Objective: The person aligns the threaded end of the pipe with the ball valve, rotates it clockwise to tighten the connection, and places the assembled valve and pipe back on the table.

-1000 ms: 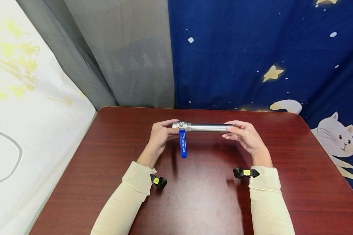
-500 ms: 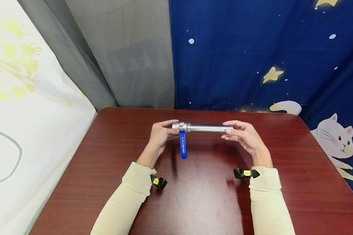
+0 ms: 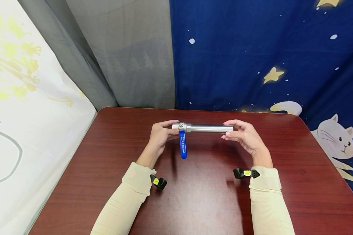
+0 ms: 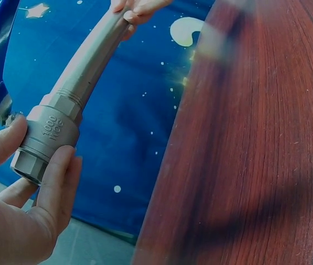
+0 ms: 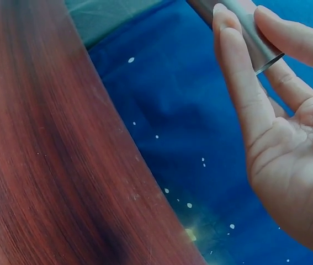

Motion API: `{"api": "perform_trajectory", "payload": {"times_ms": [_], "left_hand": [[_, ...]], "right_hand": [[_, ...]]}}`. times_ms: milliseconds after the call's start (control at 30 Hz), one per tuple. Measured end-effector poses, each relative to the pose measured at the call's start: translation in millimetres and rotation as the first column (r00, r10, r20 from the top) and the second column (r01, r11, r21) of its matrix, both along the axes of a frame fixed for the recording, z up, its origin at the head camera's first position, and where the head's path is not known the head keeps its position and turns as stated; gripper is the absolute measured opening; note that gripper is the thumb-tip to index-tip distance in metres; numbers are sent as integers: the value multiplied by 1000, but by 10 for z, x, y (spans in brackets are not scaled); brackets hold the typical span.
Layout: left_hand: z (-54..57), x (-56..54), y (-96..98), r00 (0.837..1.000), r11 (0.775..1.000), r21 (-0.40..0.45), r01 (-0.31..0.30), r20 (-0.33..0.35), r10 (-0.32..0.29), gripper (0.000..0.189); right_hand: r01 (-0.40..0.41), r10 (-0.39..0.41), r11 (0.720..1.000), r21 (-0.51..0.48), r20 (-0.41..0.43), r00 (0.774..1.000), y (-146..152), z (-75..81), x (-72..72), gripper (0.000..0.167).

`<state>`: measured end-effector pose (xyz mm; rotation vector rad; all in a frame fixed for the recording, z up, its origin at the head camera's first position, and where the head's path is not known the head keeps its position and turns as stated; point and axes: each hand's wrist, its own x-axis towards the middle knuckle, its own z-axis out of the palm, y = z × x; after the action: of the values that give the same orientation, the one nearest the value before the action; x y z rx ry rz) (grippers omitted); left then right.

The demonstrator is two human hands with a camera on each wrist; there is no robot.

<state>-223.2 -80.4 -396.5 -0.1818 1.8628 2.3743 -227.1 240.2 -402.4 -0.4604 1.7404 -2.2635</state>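
Note:
A steel ball valve (image 3: 181, 125) with a blue lever handle (image 3: 183, 144) is joined to a straight steel pipe (image 3: 209, 128). The assembly is held level above the table. My left hand (image 3: 159, 135) grips the valve body at its hexagonal end, thumb on the near side; raised lettering shows on the body in the left wrist view. The lever points toward me, across the pipe's line. My right hand (image 3: 247, 137) pinches the pipe's free end (image 5: 264, 49) between thumb and fingers, and the pipe's end rim shows in the right wrist view.
A reddish-brown wooden table (image 3: 200, 195) lies below, with hand shadows on it. Behind hang a grey curtain (image 3: 135, 58) and a blue star-and-cat curtain (image 3: 238, 58). A white printed cloth (image 3: 32, 114) is at the left. Black wrist cameras (image 3: 159, 182) sit on both sleeves.
My right hand's fingers have shifted slightly on the pipe, so more of its free end shows. The left hand and the valve have hardly moved.

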Motion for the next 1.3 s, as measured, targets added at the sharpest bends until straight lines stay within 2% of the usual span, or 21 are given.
{"api": "perform_trajectory", "payload": {"times_ms": [333,933,1300], "left_hand": [[-31,-9,11,1000,1000,1,3,-1,-3,41],[-78,-31,12,1000,1000,5,-2,5,2,41],[-73,-24,22,1000,1000,-2,4,14,-4,43]], "right_hand": [[26,-27,999,32,22,999,3,-15,-12,32],[-30,31,999,-41,18,999,2,-92,-44,20],[-3,3,1000,1,83,997,14,-92,-39,13]]}}
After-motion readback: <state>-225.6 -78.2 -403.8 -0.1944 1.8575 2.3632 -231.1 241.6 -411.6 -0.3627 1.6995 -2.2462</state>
